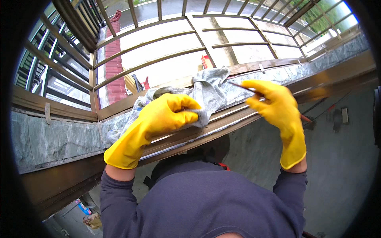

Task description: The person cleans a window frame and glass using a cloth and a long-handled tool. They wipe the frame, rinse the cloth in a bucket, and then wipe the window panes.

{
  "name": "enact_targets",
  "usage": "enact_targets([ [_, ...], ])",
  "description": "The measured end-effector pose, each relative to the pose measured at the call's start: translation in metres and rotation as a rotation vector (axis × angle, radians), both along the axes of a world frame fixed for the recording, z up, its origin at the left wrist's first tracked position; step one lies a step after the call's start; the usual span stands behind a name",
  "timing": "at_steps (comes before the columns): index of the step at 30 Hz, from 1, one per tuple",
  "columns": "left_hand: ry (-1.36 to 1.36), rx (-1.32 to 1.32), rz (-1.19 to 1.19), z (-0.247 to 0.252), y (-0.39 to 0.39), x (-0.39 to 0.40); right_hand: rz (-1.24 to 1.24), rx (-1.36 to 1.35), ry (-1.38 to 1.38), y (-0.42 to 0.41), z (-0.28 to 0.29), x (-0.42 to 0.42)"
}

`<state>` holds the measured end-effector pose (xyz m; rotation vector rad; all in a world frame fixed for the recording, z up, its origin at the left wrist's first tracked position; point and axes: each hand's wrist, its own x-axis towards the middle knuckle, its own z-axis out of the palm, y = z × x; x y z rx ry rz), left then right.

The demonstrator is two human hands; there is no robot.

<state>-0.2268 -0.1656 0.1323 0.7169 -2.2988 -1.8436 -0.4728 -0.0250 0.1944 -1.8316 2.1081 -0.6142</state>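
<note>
Both of my hands wear yellow rubber gloves. My left hand (169,114) pinches a corner of a wet grey cloth (209,89) between thumb and fingers. The cloth lies bunched over the stone sill (279,76) and hangs onto the brown metal window track (235,114). To the right, my right hand (272,102) grips a thin dark rod-like tool (242,86) between thumb and fingers. The tool's tip points left towards the cloth, and its exact kind cannot be told. Whitish residue lines the track's grooves.
A brown metal railing (148,64) encloses the sill's far side, with small metal brackets (47,113) along its base. Beyond and below are a red tiled ledge (114,74) and a road (146,13). The grey floor (336,166) lies inside, below the track.
</note>
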Motion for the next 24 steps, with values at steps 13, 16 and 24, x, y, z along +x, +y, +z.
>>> enact_targets([
  [13, 0.034, -0.432, -0.029, 0.036, 0.003, 0.029, -0.231, -0.301, 0.514, 0.014, -0.031, -0.011],
  [16, -0.083, -0.692, -0.162, -0.005, 0.022, 0.029, -0.107, 0.160, 0.591, 0.043, -0.032, -0.014],
  [24, -0.322, -0.732, -0.088, -0.028, 0.039, 0.033, 0.116, 0.345, 0.236, 0.029, -0.028, -0.013],
])
